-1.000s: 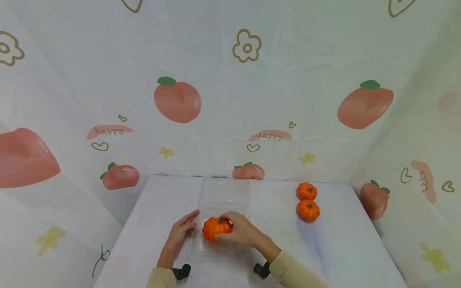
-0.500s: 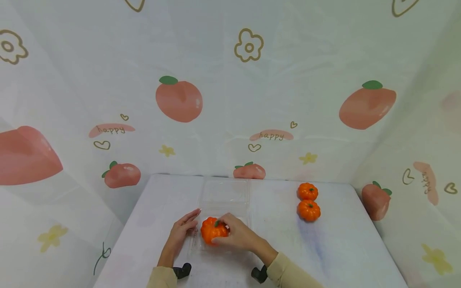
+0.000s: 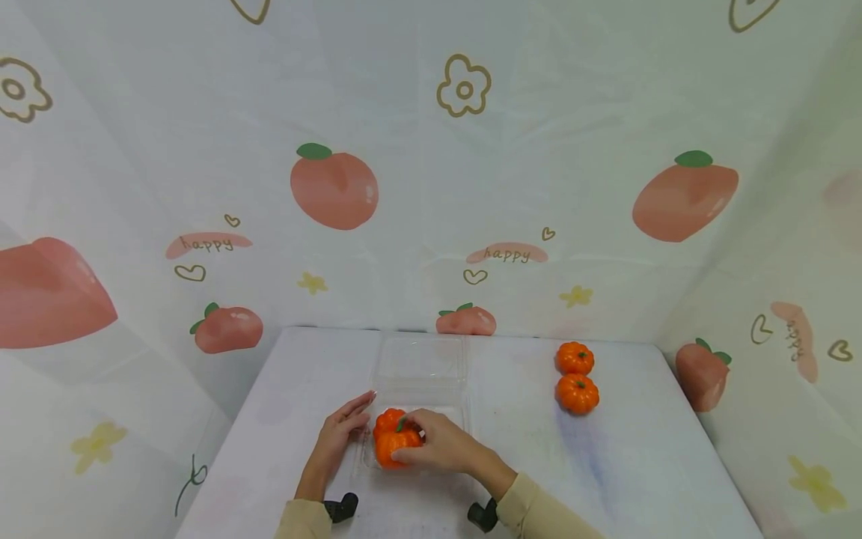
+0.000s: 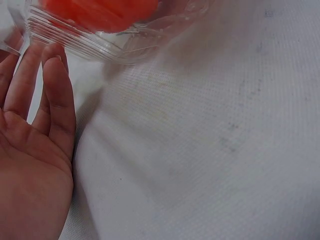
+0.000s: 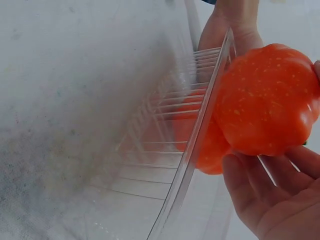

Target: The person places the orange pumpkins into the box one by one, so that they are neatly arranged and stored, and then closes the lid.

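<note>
The right hand (image 3: 450, 445) grips an orange pumpkin (image 3: 394, 451) over the open clear plastic clamshell (image 5: 150, 175), where a second pumpkin (image 3: 387, 421) lies just behind it. The left hand (image 3: 335, 436), fingers extended, rests against the clamshell's left side. Two more pumpkins (image 3: 577, 394) sit together on the right.

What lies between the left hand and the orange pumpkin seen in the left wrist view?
The ribbed wall of the clear plastic container lies between the left hand and the orange pumpkin; the left wrist view shows it.
</note>
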`<state>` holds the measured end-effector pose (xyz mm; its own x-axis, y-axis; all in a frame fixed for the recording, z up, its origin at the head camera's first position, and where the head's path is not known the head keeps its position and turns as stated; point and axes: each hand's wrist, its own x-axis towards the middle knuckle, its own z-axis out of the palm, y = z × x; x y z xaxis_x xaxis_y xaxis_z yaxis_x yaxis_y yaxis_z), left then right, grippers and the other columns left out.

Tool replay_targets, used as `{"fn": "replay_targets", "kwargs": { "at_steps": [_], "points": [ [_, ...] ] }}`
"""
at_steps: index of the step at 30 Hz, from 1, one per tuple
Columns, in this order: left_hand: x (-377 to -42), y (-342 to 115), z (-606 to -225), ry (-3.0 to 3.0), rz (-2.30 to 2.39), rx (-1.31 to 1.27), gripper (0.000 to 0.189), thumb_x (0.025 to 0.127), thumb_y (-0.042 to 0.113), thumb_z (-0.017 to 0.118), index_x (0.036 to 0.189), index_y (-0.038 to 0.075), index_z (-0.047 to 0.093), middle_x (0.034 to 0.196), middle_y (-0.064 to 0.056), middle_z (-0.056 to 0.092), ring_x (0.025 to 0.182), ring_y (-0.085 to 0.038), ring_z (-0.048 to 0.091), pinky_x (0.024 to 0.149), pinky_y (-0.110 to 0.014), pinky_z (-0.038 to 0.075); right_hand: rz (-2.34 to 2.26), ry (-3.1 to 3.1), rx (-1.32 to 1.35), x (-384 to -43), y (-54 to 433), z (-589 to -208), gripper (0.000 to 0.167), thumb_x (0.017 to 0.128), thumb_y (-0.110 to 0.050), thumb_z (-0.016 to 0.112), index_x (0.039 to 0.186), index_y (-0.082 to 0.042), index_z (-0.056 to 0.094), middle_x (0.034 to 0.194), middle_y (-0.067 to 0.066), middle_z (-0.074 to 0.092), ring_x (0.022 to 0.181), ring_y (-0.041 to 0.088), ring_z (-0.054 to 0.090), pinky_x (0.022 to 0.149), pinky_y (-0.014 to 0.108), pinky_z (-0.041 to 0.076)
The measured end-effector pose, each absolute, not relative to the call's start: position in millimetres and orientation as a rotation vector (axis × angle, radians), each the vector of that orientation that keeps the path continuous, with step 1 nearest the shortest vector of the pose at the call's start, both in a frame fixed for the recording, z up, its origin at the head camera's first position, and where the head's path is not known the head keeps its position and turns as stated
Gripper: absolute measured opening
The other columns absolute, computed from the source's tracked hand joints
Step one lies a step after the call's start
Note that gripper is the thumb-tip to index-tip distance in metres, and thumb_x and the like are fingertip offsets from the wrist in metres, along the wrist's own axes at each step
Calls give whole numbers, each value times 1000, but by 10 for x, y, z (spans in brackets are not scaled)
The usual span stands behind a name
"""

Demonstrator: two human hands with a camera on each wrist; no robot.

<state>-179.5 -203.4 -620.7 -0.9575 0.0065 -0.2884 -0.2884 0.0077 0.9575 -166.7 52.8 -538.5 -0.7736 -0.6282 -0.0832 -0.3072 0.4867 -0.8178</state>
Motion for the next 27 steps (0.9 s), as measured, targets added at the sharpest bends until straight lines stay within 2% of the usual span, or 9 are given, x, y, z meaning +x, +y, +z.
{"fn": "replay_targets", "kwargs": {
  "at_steps": [6,10,16,23,27],
  "points": [
    [-1792,-2033,-6220,2058,2062,-310,43,101,23,61,144,21,60,151,0,57,86,-14,58,77,-22,53,-1166,2344,-761,-1657,499,-5382,56,92,-48,72,133,-11,62,117,-6,70,102,3,61,96,30,56],
    [-1786,-2030,-6227,2052,2062,-317,43,101,22,61,144,20,60,151,0,57,87,-14,58,78,-22,53,-1129,2366,-750,-1650,491,-5384,56,92,-48,71,133,-12,62,116,-5,69,98,3,59,93,27,55],
    [-1784,-2032,-6221,2051,2064,-315,43,100,22,62,143,21,60,151,1,58,90,-13,60,78,-22,52,-1007,2447,-722,-1645,474,-5412,65,89,-59,69,136,-14,62,109,-6,56,91,4,53,81,21,50],
    [-1795,-2031,-6213,2065,2056,-310,44,99,25,64,143,22,61,151,1,58,93,-11,60,79,-22,51,-1102,2401,-704,-1658,453,-5420,59,92,-49,71,133,-9,60,112,-3,70,96,5,62,84,24,56],
    [-1794,-2032,-6210,2058,2069,-310,45,98,25,65,142,21,61,150,0,58,90,-11,61,78,-22,51,-1147,2384,-685,-1657,456,-5421,55,92,-44,72,132,-8,59,116,0,66,100,10,65,85,23,57]
  ]
}}
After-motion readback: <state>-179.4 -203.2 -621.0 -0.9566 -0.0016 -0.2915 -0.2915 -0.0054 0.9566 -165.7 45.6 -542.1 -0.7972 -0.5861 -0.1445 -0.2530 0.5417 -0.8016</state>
